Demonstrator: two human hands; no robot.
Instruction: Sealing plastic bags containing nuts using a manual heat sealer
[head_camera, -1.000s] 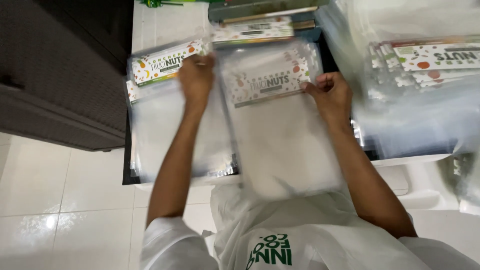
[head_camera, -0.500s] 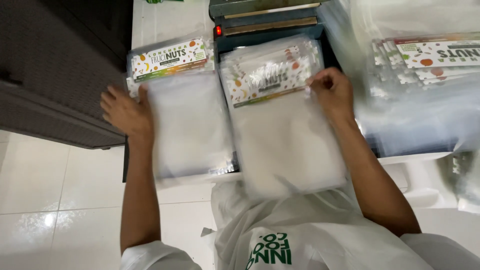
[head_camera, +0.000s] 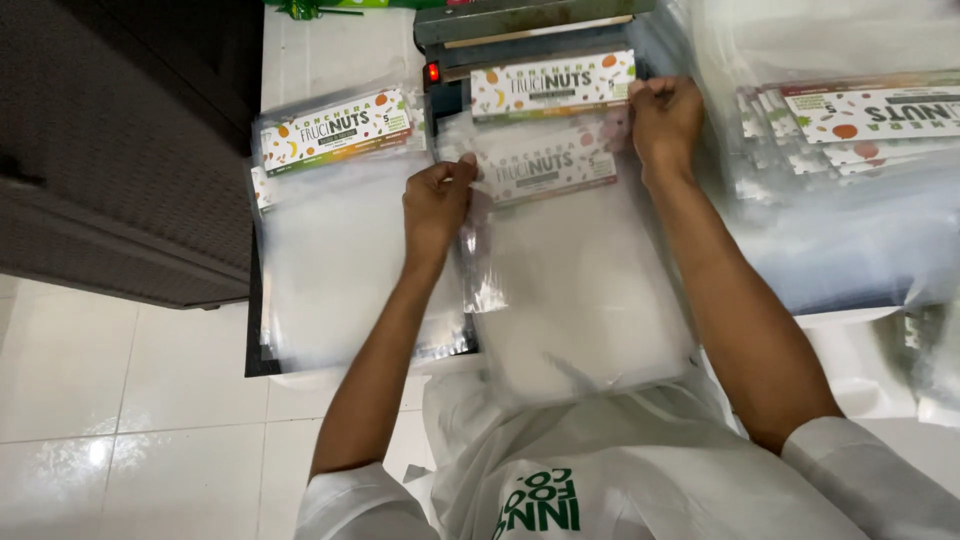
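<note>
My left hand (head_camera: 436, 203) and my right hand (head_camera: 665, 118) each pinch a top corner of a clear plastic bag (head_camera: 585, 290) with a printed cardboard header. The bag lies on a stack of like bags in front of me. Its header end sits just under the jaw of a heat sealer (head_camera: 530, 25), where a second printed header (head_camera: 553, 85) lies. A red lamp (head_camera: 433, 72) glows on the sealer's left side.
A pile of the same clear bags (head_camera: 340, 240) lies to the left on the white table (head_camera: 330, 55). Another heap of bags (head_camera: 850, 180) fills the right side. A dark woven cabinet (head_camera: 120, 150) stands at far left over a white tiled floor (head_camera: 120, 420).
My left hand came back from the left pile's outer edge and took the top left corner of the middle bag. The bag's header has moved up toward the sealer.
</note>
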